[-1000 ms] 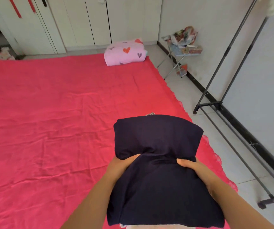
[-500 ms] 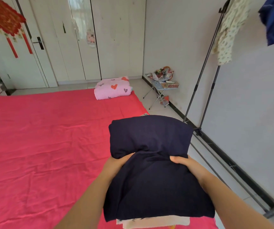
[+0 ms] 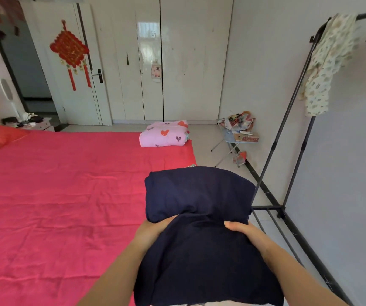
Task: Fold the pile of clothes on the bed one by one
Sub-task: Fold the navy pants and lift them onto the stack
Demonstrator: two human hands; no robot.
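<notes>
A stack of folded clothes, topped by a dark navy garment (image 3: 199, 250), is held up in front of me over the right edge of the red bed (image 3: 56, 206). My left hand (image 3: 151, 230) grips the stack's left side, fingers tucked under a fold. On the stack's right side my right hand (image 3: 243, 231) grips it, thumb on top of the navy cloth. A pale garment shows just beneath the navy one at the bottom edge. The lower items of the stack are hidden.
A folded pink heart-print quilt (image 3: 164, 134) lies at the bed's far right corner. A black clothes rack (image 3: 288, 151) with hanging garments stands along the right wall. A small folding table (image 3: 241, 138) with clutter sits near the white wardrobe (image 3: 177, 62).
The view has tilted upward, showing the wardrobe, door and rack top. The stack stays held between both hands, and the grip looks unchanged.
</notes>
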